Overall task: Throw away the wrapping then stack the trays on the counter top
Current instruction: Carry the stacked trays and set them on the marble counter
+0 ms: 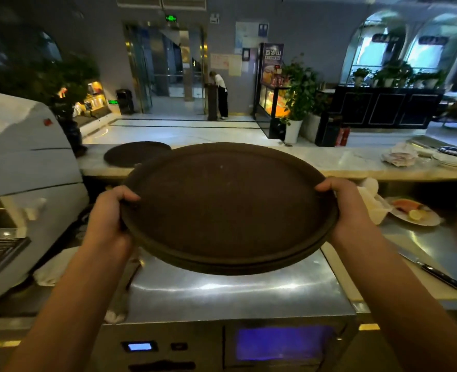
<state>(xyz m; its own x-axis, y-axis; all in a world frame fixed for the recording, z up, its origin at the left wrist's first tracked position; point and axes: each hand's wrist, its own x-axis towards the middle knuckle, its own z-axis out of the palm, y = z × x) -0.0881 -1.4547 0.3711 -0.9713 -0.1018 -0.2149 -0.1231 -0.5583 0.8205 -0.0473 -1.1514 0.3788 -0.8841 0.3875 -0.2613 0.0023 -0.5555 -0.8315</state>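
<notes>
I hold round dark brown trays (227, 208) in the air over a steel machine top; a second rim shows under the top one, so two are stacked. My left hand (109, 218) grips the left rim, thumb on top. On the right rim sits my right hand (348, 208), gripping the same way. Another brown tray (133, 154) lies flat on the marble counter top (302, 159), behind and to the left of the held trays. No wrapping is visible.
A white machine (21, 170) stands at the left. On the right lie a knife (434, 272) on a cutting board, a plate with food (415, 212), crumpled white paper (375, 202), and stacked plates (452, 157) on the counter. A person (220, 92) stands far behind.
</notes>
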